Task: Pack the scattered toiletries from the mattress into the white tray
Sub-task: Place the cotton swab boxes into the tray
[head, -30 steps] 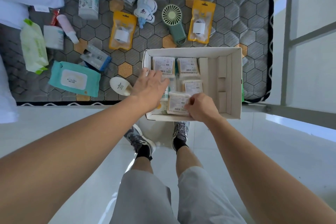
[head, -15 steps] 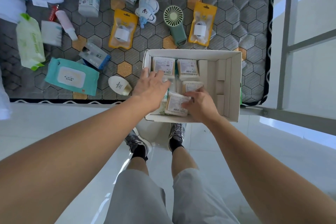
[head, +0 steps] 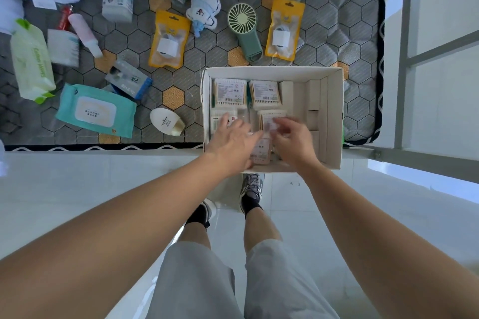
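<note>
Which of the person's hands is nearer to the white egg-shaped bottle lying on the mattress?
The left. The left hand is just inside the white tray, a short way right of the white egg-shaped bottle. The right hand is farther right, deeper in the tray.

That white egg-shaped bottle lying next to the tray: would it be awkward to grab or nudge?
Probably a bit. The egg-shaped bottle looks smooth and glossy, so it may slip in the fingers. It lies on its side on the mattress, and its rounded body could rock or roll if pushed. It looks rigid, unlikely to flop.

Mattress (head: 220,41) holds white tray (head: 334,111), scattered toiletries.
</note>
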`<action>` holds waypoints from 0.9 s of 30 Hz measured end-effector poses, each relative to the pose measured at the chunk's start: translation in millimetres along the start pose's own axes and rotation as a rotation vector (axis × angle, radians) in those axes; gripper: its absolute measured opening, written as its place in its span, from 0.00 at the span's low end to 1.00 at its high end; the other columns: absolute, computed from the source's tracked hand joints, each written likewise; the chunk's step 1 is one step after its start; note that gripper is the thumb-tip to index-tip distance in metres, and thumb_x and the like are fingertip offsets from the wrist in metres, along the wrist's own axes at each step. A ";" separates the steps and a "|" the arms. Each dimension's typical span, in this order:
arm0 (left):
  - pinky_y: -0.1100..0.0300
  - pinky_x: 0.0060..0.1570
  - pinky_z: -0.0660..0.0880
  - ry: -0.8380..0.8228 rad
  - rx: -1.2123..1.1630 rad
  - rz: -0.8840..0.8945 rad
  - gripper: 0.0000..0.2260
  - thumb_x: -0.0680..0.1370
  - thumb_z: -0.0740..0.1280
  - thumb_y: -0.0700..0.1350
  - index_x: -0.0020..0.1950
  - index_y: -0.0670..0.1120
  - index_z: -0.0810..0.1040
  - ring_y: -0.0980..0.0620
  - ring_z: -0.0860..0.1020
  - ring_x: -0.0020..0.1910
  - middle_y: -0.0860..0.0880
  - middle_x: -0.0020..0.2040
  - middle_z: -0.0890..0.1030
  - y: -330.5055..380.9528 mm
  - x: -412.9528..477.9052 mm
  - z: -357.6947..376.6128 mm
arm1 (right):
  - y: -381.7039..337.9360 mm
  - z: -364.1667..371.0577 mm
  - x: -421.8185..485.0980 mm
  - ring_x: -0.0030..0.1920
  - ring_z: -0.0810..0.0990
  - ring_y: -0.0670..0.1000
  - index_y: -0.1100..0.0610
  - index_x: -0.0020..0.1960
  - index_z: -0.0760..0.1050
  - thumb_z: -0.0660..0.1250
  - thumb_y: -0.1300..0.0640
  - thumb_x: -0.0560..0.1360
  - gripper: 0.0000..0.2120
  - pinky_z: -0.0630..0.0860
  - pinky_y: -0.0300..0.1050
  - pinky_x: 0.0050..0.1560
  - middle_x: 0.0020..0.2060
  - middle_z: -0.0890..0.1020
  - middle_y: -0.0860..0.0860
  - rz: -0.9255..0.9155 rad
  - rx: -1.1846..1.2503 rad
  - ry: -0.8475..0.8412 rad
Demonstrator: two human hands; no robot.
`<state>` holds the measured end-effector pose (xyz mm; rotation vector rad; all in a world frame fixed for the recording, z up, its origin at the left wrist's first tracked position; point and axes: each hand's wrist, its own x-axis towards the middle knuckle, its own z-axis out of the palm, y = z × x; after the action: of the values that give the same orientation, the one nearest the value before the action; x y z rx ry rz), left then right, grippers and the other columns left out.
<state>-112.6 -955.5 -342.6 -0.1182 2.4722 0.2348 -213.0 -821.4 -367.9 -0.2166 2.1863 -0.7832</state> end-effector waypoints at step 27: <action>0.49 0.57 0.63 -0.028 -0.096 -0.155 0.11 0.79 0.69 0.49 0.60 0.49 0.78 0.48 0.78 0.50 0.49 0.54 0.79 -39.1 -23.4 -25.6 | -7.9 8.7 12.7 0.54 0.82 0.49 0.48 0.74 0.67 0.79 0.54 0.70 0.36 0.81 0.45 0.52 0.59 0.81 0.48 0.077 0.040 -0.039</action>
<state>-103.8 -998.3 -313.8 -0.3437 2.4098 0.2856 -216.0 -836.7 -375.5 -0.1263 2.1277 -0.7728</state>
